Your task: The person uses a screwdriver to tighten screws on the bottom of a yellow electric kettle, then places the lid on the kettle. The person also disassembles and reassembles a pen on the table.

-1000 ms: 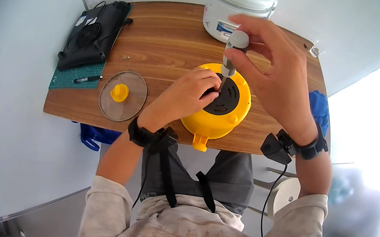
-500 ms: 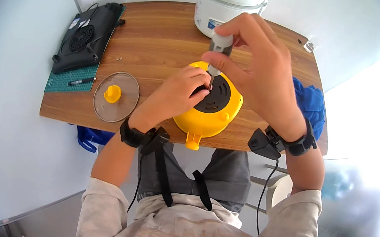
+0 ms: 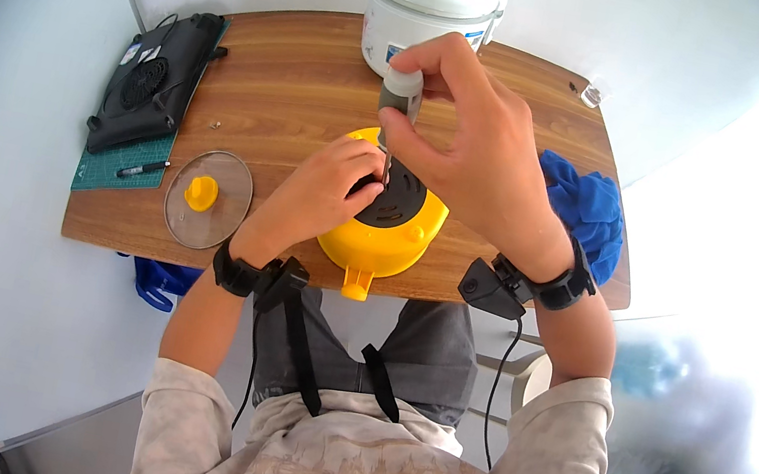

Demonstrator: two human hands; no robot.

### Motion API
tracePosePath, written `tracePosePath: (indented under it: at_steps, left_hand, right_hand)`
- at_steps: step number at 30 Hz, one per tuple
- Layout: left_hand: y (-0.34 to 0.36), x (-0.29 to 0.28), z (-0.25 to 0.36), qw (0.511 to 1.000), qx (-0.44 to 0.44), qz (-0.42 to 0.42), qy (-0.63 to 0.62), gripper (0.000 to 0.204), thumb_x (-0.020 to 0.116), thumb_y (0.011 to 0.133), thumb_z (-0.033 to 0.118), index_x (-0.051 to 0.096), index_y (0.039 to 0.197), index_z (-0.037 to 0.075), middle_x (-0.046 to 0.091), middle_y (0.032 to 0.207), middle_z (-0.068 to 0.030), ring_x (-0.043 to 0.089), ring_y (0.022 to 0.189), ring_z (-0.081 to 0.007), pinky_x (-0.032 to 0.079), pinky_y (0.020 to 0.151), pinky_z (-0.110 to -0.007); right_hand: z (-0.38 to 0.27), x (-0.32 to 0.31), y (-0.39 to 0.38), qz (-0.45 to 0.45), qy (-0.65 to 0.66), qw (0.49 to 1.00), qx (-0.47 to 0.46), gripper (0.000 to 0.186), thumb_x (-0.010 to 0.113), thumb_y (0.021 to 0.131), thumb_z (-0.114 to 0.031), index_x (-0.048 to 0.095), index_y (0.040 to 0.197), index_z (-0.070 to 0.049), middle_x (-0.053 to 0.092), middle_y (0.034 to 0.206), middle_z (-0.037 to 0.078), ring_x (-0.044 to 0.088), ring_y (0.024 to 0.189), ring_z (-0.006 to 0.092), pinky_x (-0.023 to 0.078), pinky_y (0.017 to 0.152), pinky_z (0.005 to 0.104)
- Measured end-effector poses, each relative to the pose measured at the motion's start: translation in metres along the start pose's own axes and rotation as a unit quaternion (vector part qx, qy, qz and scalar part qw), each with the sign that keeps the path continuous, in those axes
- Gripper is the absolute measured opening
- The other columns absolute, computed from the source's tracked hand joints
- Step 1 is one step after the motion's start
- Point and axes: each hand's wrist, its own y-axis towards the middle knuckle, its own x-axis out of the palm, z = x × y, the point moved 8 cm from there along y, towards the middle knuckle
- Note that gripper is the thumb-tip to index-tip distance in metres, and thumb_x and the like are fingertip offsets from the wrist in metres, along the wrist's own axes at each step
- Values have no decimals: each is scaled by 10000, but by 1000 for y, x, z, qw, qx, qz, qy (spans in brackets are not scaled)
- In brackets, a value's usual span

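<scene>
My right hand [image 3: 463, 140] grips the grey-and-white handle of a screwdriver [image 3: 402, 94] from above, held nearly upright. Its thin shaft points down into the black slotted base plate [image 3: 403, 204] of an upside-down yellow pot-shaped appliance [image 3: 377, 252]. My left hand [image 3: 333, 183] rests over the left side of that plate, thumb and fingers drawn together beside the screwdriver's tip. Whatever lies between the left fingertips is hidden. A yellow side handle [image 3: 355, 286] sticks out toward me at the table's front edge.
A glass lid [image 3: 228, 200] with a yellow knob lies left. Beyond it are a green cutting mat [image 3: 111, 178], a marker pen [image 3: 142, 169] and a black appliance [image 3: 154, 86] with a fan grille. A white rice cooker [image 3: 431, 2] stands behind; blue cloth [image 3: 587, 213] lies right.
The whole view has shifted, so the table and everything on it sit a little further left and lower. Both hands keep their places at the screwdriver and black plate.
</scene>
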Motion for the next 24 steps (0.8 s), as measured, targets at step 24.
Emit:
tracePosePath:
  at_steps: [24]
  left_hand:
    - [1,0,5,999,-23,-22,-16,84,580,913,15,621,986,23,615,1016,-144,600,1015,-331,488,917,-416]
  right_hand:
    - [10,3,-6,-57,-31,997,39,441,824,800,-166,574,1154,-85,588,1146,112,656,857,242,556,744,360]
